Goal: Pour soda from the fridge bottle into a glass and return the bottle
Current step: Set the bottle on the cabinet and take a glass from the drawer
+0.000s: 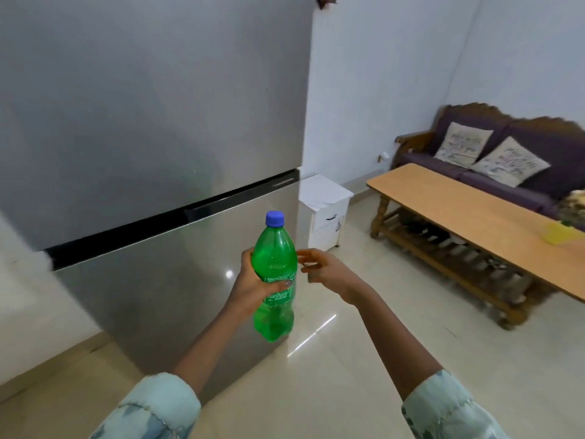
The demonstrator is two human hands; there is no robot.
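Observation:
A green plastic soda bottle with a blue cap stands upright in the air at the middle of the head view. My left hand is wrapped around its middle, thumb across the label. My right hand hovers just right of the bottle with fingers apart, holding nothing. The grey fridge fills the left side, both doors closed. No glass is in view.
A long wooden table stands at right, a yellow item near its far end. Behind it is a purple sofa with two cushions. A small white cabinet sits beside the fridge. The floor is glossy tile.

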